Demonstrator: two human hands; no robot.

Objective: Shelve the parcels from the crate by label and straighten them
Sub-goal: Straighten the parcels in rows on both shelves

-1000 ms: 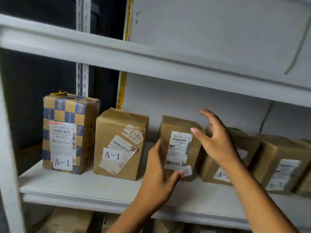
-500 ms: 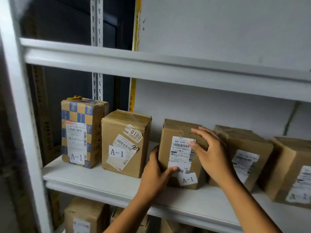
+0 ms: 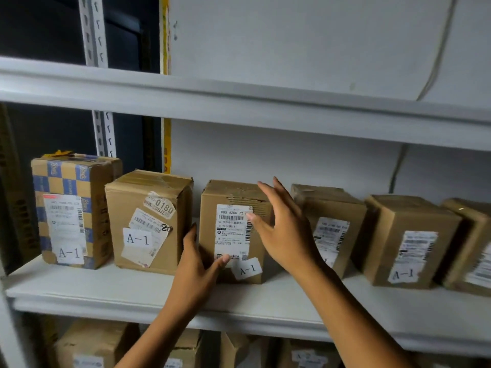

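Far left on the white shelf [image 3: 111, 290]: blue/tan checkered box [image 3: 71, 211], upright, shipping label w/ "A-1" tag on its front. Just beside it to the right, w/ a narrow gap, a plain brown box [image 3: 148, 221]; stickers "0180" & "A-1" on front, the stickers set at a slant. Next, the left hand [image 3: 196, 272] comes up from below: fingers run up the left side of the middle parcel [image 3: 233, 229], thumb crosses the lower front near the barcode label, so the hand cups that lower-left corner; grip looks light, fingers fairly straight rather than curled tight. The middle parcel stands upright on the shelf, front facing the camera, white label reading "885 A200-72" & a crooked "A-1" tag at its lower right. Right hand [image 3: 284, 232] is spread, fingers straight & apart, in front of the parcel's right edge & top corner; thumb tip lies near the label's right edge, holds nothing; can't tell if the palm touches the cardboard. Right of it, partly behind the wrist, a fourth brown box [image 3: 334, 221], then a fifth [image 3: 409, 240] w/ an "A-1" tag, turned a bit at an angle, & a sixth cut off at the frame edge. An upper shelf board [image 3: 239, 104] runs above. Below, on the lower shelf, more brown boxes [image 3: 95, 343] w/ labels, dim & blurred.
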